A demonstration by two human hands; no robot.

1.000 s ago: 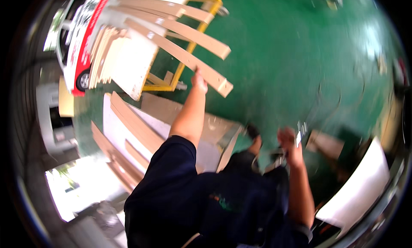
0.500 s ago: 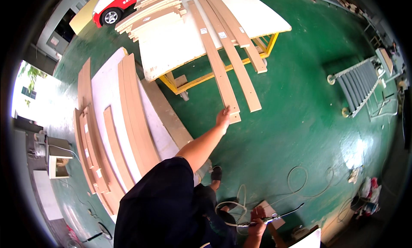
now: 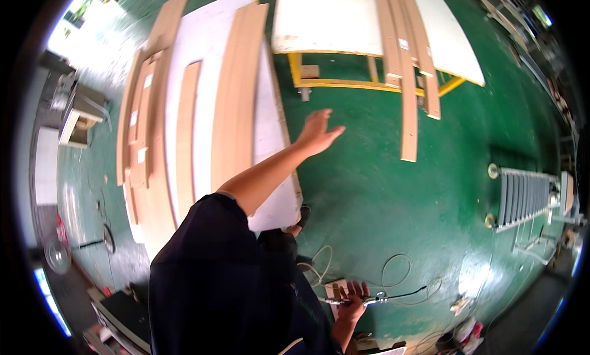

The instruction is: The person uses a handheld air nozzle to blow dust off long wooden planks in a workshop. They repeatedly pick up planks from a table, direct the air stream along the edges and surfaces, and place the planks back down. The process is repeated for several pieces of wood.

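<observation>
My left hand point(image 3: 318, 134) is stretched out above the floor, between the two white-topped tables, with its fingers apart and nothing in it. In my right hand point(image 3: 349, 307), low in the view, lies a slim metal air gun point(image 3: 375, 299) with a long thin dark nozzle and a pale hose. Its fingers are partly raised around the gun. To the right of my left hand, a long wooden board point(image 3: 409, 121) juts out past the far table's edge. Beside it, another wooden board point(image 3: 386, 35) ends near that edge.
The far table point(image 3: 329, 26) has a yellow frame. At my left, a white-topped table point(image 3: 206, 32) carries several wooden boards point(image 3: 236, 103). Pale hose loops point(image 3: 396, 270) lie on the green floor. A roller stand point(image 3: 525, 198) stands at the right.
My left hand has let go of the leftmost board's end and moved away. That board now lies farther in on the far table. The whole view has turned left.
</observation>
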